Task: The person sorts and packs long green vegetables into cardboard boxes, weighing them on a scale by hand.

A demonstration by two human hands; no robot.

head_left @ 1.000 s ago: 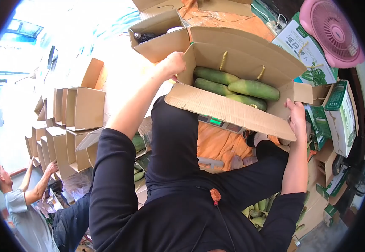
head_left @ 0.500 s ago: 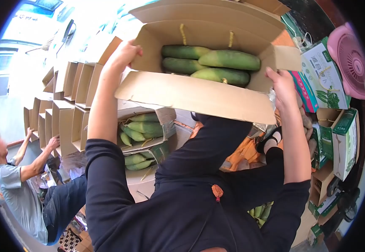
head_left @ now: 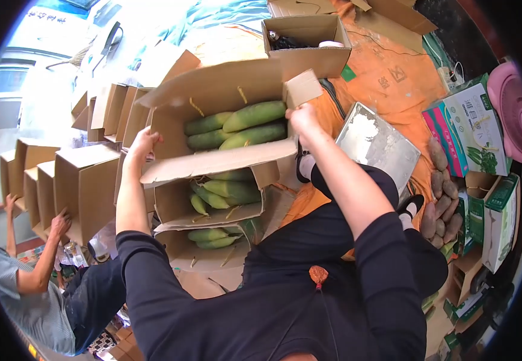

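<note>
An open cardboard box (head_left: 219, 165) with several long green radishes (head_left: 255, 116) inside is held between my two hands. My left hand (head_left: 145, 144) grips its left end at the rim. My right hand (head_left: 303, 120) is closed on the right end, just below a raised end flap (head_left: 302, 88). The front flap hangs outward, and twisted yellow cords show on the back wall. Right below in this view, another open box (head_left: 174, 201) with green radishes (head_left: 228, 191) overlaps it. Nearer my body stands a third box (head_left: 177, 249) with radishes.
On the left, a person (head_left: 29, 283) grips a stack of open cartons (head_left: 92, 186). To the right are a metal-topped box (head_left: 378, 144) on orange cloth (head_left: 375, 72), brown tubers (head_left: 444, 204), printed cartons (head_left: 474, 129) and a pink fan (head_left: 507, 102). Another open carton (head_left: 309, 54) stands behind.
The held box has moved left and lower, next to the other radish boxes, with both hands still on it. The person on the left has shifted left with the cartons.
</note>
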